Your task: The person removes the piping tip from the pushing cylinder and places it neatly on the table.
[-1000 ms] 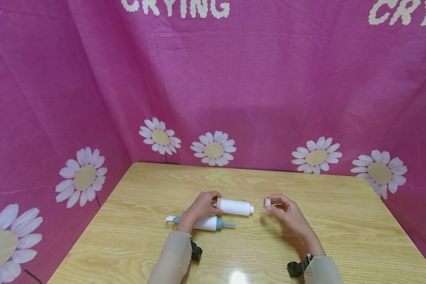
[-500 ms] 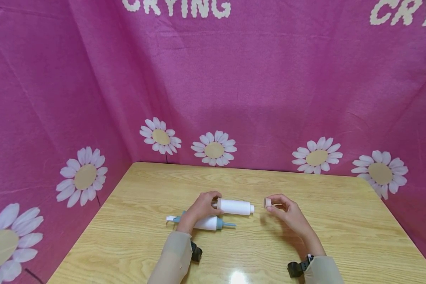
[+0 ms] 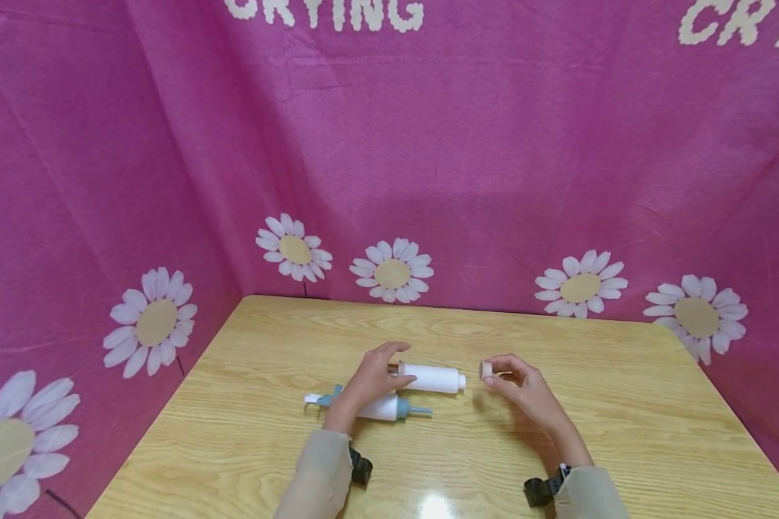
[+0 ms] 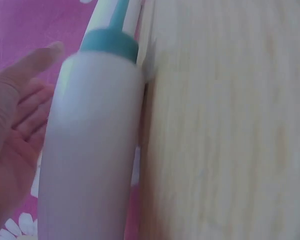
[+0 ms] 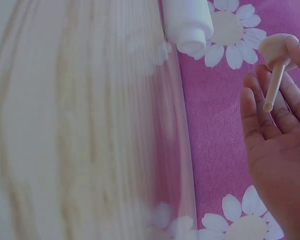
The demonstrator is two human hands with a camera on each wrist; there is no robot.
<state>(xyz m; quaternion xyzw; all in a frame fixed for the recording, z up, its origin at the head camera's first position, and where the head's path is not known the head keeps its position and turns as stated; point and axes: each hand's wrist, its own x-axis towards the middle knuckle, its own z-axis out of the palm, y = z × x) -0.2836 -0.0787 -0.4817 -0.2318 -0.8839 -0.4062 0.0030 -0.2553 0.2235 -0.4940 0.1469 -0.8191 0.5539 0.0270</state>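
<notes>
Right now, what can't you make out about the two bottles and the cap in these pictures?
- White bottle: its left end is hidden by the left hand in the head view; contact unclear.
- Blue-capped bottle: blurred and cut off at the bottom edge in the left wrist view.
- Cap: its top is partly hidden by the right hand fingertips in the right wrist view.

Staged recording booth, not a lived-in rm.
Pink daisy-print backdrop cloth (image 3: 493,180) w/ "CRYING" lettering encloses 3 sides of light wood-grain table (image 3: 623,432).
</notes>
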